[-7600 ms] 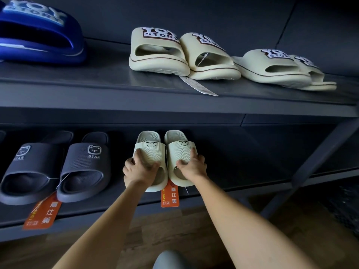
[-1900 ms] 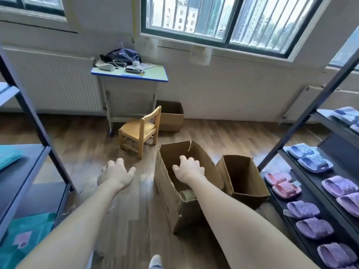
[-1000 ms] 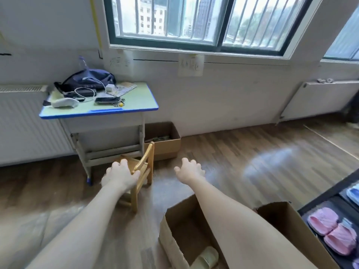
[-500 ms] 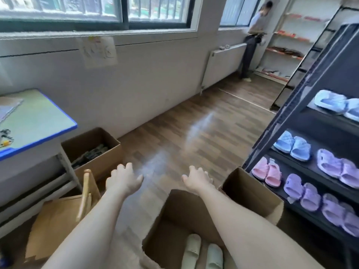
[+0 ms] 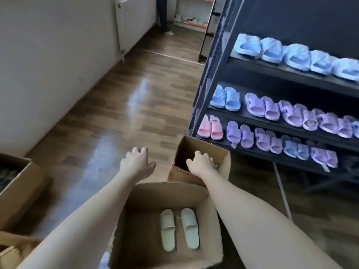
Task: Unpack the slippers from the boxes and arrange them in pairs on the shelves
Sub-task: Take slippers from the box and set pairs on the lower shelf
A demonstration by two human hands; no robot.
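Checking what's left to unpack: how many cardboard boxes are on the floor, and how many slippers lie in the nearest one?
Cardboard boxes: 3, near, far, left
Pale slippers in the near box: 2
Total: 5
Tan corner object, lower left: too cropped to count.
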